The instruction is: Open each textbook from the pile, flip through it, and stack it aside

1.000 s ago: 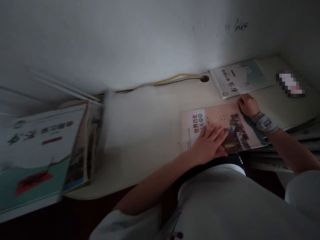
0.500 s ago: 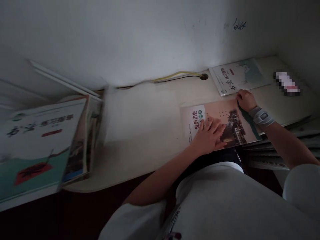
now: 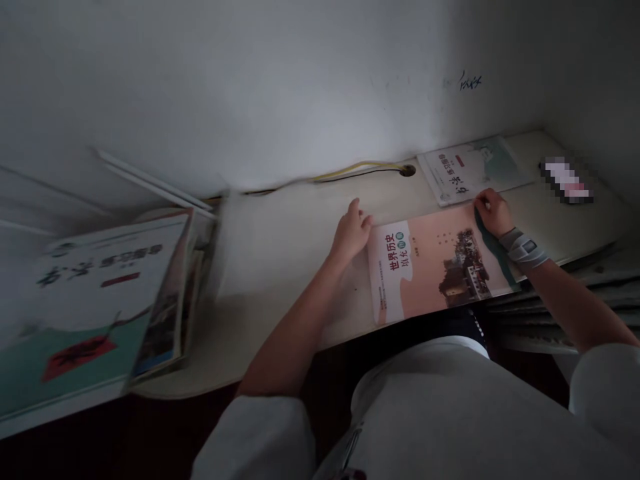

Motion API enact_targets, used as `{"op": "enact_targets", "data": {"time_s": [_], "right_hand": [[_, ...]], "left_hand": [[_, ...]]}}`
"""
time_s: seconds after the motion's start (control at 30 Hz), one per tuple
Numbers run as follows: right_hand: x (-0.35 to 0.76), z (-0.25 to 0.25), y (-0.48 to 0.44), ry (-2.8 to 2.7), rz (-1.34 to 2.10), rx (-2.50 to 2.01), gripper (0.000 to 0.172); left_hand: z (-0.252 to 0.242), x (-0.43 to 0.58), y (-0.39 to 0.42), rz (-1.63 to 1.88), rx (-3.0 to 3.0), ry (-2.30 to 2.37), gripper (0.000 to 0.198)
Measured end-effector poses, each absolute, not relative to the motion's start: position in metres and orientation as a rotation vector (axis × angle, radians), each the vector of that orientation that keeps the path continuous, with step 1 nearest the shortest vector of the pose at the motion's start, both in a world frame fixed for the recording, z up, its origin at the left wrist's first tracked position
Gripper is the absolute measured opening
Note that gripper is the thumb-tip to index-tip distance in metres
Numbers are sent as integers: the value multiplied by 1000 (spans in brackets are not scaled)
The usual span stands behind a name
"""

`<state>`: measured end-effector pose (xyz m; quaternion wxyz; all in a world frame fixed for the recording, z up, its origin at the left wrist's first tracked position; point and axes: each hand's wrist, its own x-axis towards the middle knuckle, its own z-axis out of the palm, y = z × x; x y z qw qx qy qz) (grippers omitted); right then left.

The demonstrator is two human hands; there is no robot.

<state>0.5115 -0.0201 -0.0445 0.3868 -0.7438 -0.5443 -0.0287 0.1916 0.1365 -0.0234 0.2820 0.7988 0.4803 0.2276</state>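
A pink and white workbook (image 3: pixel 425 267) with Chinese lettering and a picture of old buildings lies flat at the front of the white desk (image 3: pixel 280 267). My right hand (image 3: pixel 494 212), a grey band on its wrist, is closed at the book's far right corner, fingers bent over the dark green edge strip. At the far left corner is my left hand (image 3: pixel 351 230), its fingers apart and partly extended, fingertips close to the cover's edge. Whether they touch the book I cannot tell. Behind the right hand rests a white and pale green calligraphy book (image 3: pixel 473 170).
At the left stands a pile of books topped by a large white and green one (image 3: pixel 95 300), overhanging the desk. A phone-like object (image 3: pixel 566 179), blurred out, lies at the right. Yellow and black cables (image 3: pixel 357 167) run along the wall into a round hole.
My left hand has lifted off the middle of the pink workbook's cover and moved left to its far left corner. The right hand stays at the far right corner.
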Motion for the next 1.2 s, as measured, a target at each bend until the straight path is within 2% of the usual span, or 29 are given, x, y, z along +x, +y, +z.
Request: {"op": "enact_targets", "data": {"time_s": [0.17, 0.3, 0.4, 0.47, 0.57, 0.67, 0.8, 0.87, 1.03, 1.13, 1.2], "right_hand": [[510, -30, -21, -1183, 78, -1741, 7], [510, -15, -24, -976, 237, -1663, 23], [509, -4, -29, -995, 228, -1667, 21], [510, 4, -33, -1084, 217, -1680, 17], [513, 12, -41, -1129, 421, -1699, 24], [519, 20, -49, -1093, 649, -1717, 33], [524, 35, -58, -1056, 804, -1773, 27], [524, 41, -59, -1054, 826, -1771, 25], [518, 30, -54, -927, 871, -1696, 32], [513, 13, -43, -988, 676, -1918, 31], [510, 3, -34, -1122, 467, -2181, 34]], "left_hand": [[-19, 194, 130, 712, 1584, 1173, 50], [-15, 195, 124, 758, 1200, 1086, 49], [-10, 190, 119, 848, 1233, 1021, 47], [-6, 184, 116, 866, 1365, 973, 38], [3, 176, 113, 788, 1532, 931, 26], [11, 171, 113, 723, 1573, 967, 30], [21, 168, 114, 648, 1600, 1008, 22], [25, 167, 114, 625, 1628, 1015, 18], [20, 169, 118, 618, 1437, 980, 21], [5, 178, 123, 560, 1375, 1060, 25], [-6, 184, 127, 478, 1605, 1184, 29]]}}
